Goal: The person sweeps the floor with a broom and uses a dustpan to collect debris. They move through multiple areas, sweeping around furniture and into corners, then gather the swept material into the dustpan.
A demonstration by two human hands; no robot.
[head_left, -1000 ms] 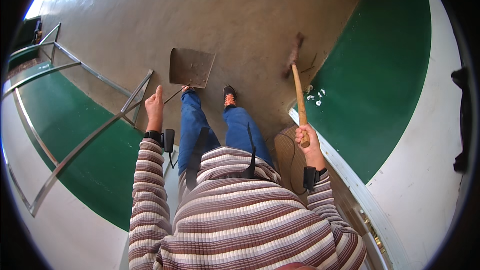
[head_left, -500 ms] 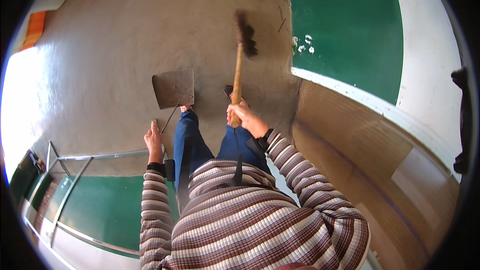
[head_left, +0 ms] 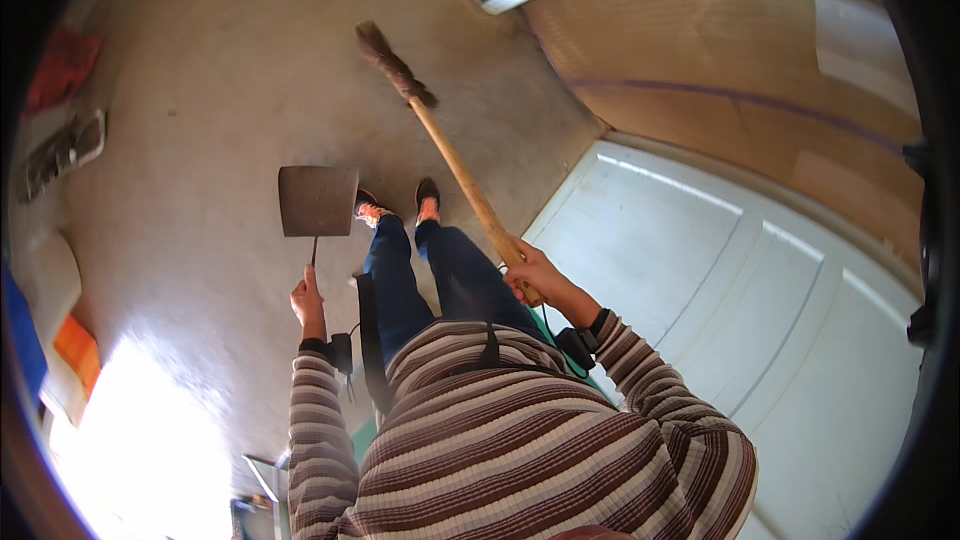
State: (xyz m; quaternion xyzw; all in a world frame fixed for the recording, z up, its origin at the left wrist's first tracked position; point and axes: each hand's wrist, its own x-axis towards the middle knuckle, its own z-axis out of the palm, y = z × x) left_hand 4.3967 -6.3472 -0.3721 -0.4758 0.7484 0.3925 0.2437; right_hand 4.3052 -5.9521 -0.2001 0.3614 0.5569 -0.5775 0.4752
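gripping a wooden broom [head_left: 455, 165], the right hand [head_left: 528, 275] has its fingers clamped round the handle's near end; the bristle head rests far ahead on the concrete floor [head_left: 200, 140]. the left hand [head_left: 307, 302] is closed on the thin handle of a flat dustpan [head_left: 317, 200], hanging just beyond its fingers, beside the shoes [head_left: 398, 202].

The broom [head_left: 400, 80] has a smooth, pale wooden handle, gripped by the right hand [head_left: 527, 275], and dark, coarse bristles. The dustpan [head_left: 317, 200], held by the left hand [head_left: 307, 302], looks like dull, matt metal on a thin rod. The floor [head_left: 220, 100] is rough, matt concrete. At three o'clock, the white panelled door [head_left: 760, 310] is smooth, with a slight sheen.
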